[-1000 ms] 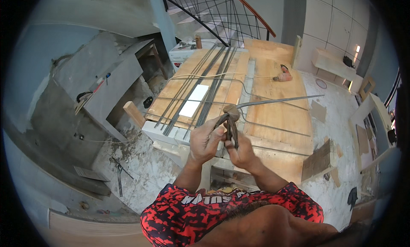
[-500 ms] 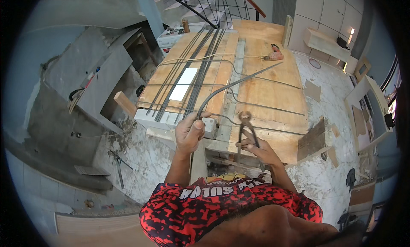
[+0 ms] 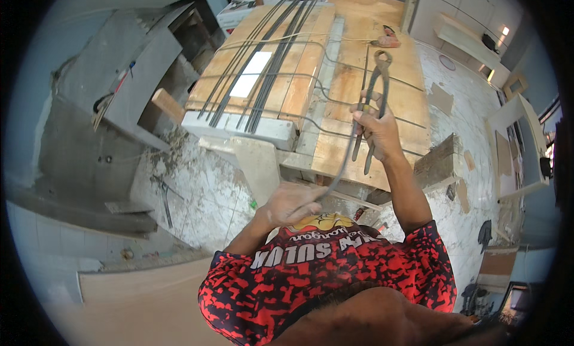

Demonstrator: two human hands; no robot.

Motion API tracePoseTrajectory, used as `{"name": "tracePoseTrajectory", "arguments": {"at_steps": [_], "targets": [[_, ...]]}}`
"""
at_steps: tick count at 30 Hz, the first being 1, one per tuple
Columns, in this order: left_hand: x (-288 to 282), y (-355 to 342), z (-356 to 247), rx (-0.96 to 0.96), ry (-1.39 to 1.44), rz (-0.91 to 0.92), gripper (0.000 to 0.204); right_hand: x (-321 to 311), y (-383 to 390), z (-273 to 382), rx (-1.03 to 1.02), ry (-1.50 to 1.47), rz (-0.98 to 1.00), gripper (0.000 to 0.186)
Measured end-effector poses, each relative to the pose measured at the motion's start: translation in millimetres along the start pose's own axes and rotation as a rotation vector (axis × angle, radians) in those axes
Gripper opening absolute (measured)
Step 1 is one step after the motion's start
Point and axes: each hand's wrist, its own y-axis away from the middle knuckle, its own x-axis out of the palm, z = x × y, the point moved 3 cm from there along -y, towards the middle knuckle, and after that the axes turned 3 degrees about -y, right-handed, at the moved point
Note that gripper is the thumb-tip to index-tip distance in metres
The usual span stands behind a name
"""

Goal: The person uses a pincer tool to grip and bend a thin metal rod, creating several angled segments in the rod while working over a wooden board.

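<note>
While R hand (image 3: 379, 128) grips pincers (image 3: 384, 83) & rod (image 3: 345, 168), L hand (image 3: 293, 204) (blurred, grip unclear) clears tbl edge (image 3: 326, 165).

Large white capitals (image 3: 293, 256) span the red-and-black shirt (image 3: 388, 277); smaller pale lettering (image 3: 317, 236) runs just beside them.

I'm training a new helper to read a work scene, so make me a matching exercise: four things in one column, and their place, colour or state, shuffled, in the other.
Things
1. Pincers
2. Bent rod
3. Drill
4. Straight rods

Place, colour or state
A. Dark, lying lengthwise on the left part of the wooden boards
B. Red, lying on the boards beyond the right hand
C. Held in the right hand, head pointing away from the person
D. Curving between the left hand and the right hand

Right pairs: 1-C, 2-D, 3-B, 4-A
</note>
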Motion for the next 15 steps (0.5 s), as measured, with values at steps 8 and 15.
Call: {"name": "tracePoseTrajectory", "arguments": {"at_steps": [8,15], "targets": [[20,20,12,-0.159,0.179,0.417,0.047,-6,14,29,-0.136,0.04,0.205,0.063],[-2,17,10,-0.358,-0.255,0.422,0.028,-63,5,94,-0.396,0.138,0.075,0.058]]}}
